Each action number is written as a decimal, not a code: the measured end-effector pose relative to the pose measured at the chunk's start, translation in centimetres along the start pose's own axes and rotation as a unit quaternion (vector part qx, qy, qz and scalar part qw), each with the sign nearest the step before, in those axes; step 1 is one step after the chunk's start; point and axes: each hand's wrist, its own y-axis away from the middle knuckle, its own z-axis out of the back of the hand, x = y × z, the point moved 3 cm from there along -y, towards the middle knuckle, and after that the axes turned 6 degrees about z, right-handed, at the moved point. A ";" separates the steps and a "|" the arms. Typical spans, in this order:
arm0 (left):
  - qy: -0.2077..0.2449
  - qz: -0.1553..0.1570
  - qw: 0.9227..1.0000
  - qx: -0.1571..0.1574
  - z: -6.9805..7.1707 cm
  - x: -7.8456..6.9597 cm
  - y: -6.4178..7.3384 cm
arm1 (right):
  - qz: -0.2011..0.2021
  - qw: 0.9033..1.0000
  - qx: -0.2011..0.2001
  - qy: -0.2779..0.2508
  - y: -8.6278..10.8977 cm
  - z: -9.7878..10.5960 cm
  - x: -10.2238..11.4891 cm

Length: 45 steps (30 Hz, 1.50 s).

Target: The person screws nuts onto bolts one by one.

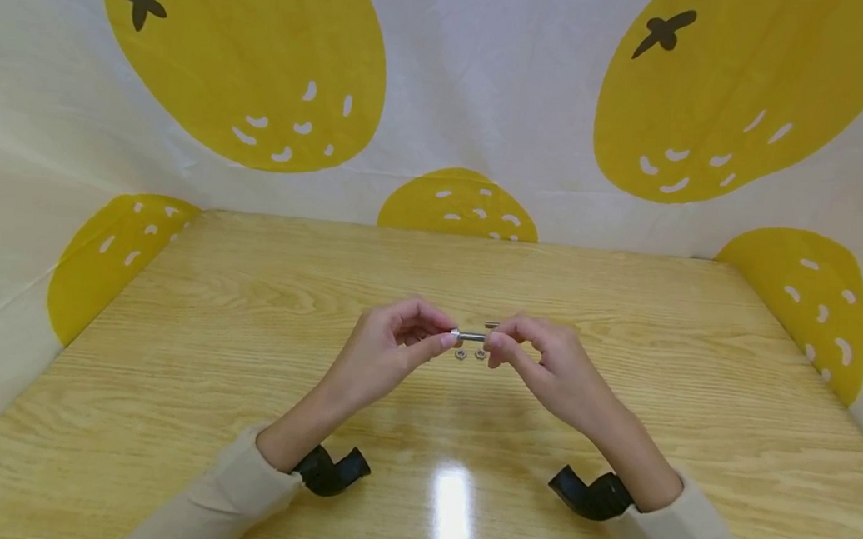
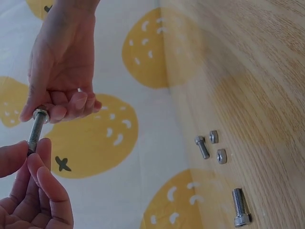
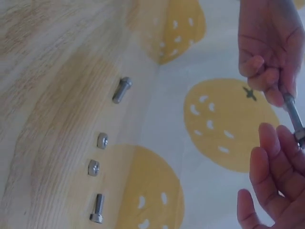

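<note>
A long metal bolt (image 1: pixel 473 337) is held level between both hands above the table. My left hand (image 1: pixel 388 346) pinches its left end between thumb and fingertips; a thicker, bright part shows there in the head view. At the other end, my right hand (image 1: pixel 545 365) pinches with thumb and forefinger. A nut (image 3: pixel 300 136) sits on the bolt by the right fingertips in the right wrist view. In the left wrist view the threaded shank (image 2: pixel 35 131) spans the gap between the hands.
On the wooden table (image 1: pixel 289 268) below the hands lie two loose nuts (image 1: pixel 460 354) and a small bolt (image 1: pixel 492 325). Another socket-head bolt (image 2: pixel 240 207) lies nearer the left hand. A white cloth with yellow fruit shapes (image 1: pixel 458 205) encloses the table's back and sides.
</note>
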 end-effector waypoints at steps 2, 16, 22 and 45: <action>0.002 -0.001 1.000 0.001 -0.1 -0.1 0.0 | -0.019 1.000 0.006 -0.006 -0.1 -0.1 0.0; -0.005 0.004 1.000 -0.009 0.2 -0.1 0.0 | 0.020 1.000 -0.006 0.012 0.0 1.2 0.6; 0.000 0.000 1.000 -0.007 0.2 -0.1 0.0 | 0.077 0.997 -0.025 0.013 0.0 1.0 0.6; -0.002 -0.006 1.000 0.004 0.0 -0.2 0.2 | -0.038 0.999 0.021 0.009 0.0 0.3 0.1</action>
